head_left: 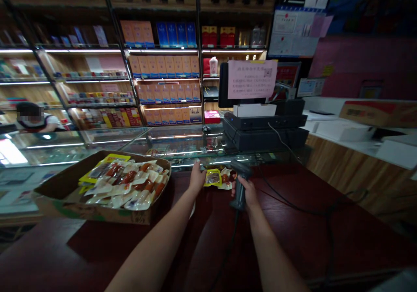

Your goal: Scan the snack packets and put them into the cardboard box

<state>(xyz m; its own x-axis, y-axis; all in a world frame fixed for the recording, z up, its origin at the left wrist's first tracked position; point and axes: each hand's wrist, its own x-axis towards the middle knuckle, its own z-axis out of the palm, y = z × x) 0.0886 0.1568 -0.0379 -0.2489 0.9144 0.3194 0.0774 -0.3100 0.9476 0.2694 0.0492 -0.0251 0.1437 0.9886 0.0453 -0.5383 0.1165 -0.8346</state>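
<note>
In the head view, my right hand [248, 192] is wrapped round the handle of a dark barcode scanner [240, 191], whose head points up and forward. My left hand [196, 178] is beside a yellow snack packet [213, 177], its thumb at the packet's left edge and a finger stretched forward. I cannot tell whether it presses on the packet. Next to the yellow one lies a clear packet with a reddish-brown snack [226, 179], partly behind the scanner. Left of my forearms stands an open cardboard box [97, 214] of similar packets [130, 181].
The dark red counter [286, 240] carries a trailing black cable [283, 203]. Behind it are a glass display case [176, 131] and a monitor with a pink notice [250, 79] on dark equipment [260, 131]. Another person [35, 117] is at the far left. Stocked shelves line the wall.
</note>
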